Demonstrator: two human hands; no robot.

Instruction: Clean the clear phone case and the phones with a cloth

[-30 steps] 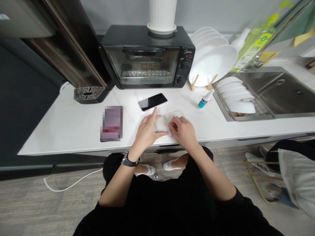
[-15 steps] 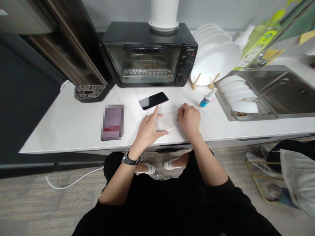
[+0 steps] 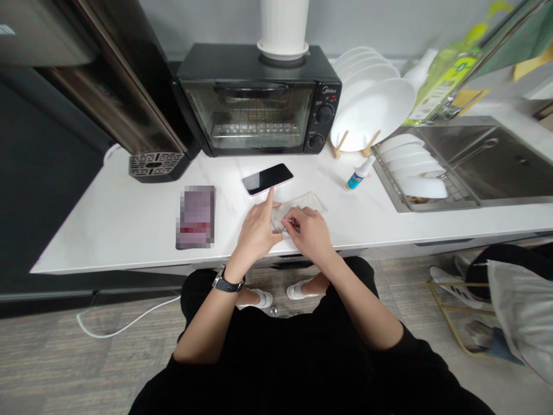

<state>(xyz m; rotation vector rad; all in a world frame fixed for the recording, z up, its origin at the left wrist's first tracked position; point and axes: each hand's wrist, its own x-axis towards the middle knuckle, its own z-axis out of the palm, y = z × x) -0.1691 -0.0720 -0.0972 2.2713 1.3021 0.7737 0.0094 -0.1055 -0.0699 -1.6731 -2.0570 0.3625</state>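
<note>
A clear phone case lies flat on the white counter in front of me. My left hand steadies its left end, thumb and fingers spanning the edges, with the index finger stretched toward the phone. Over the case, my right hand is closed in a pinch at its left part; whatever small pale thing sits between the fingertips is too small to name. Just beyond lies a phone with a dark screen. A small spray bottle with a blue label stands to the right.
A blurred purple item lies at the left. Behind are a toaster oven and a dispenser's drip tray. White plates stand in a rack near the sink. The counter's front edge is close to my body.
My right hand has moved left across the clear phone case, from its right end to its left part, still pinched. My left hand has stayed nearly in place. The view shifted slightly.
</note>
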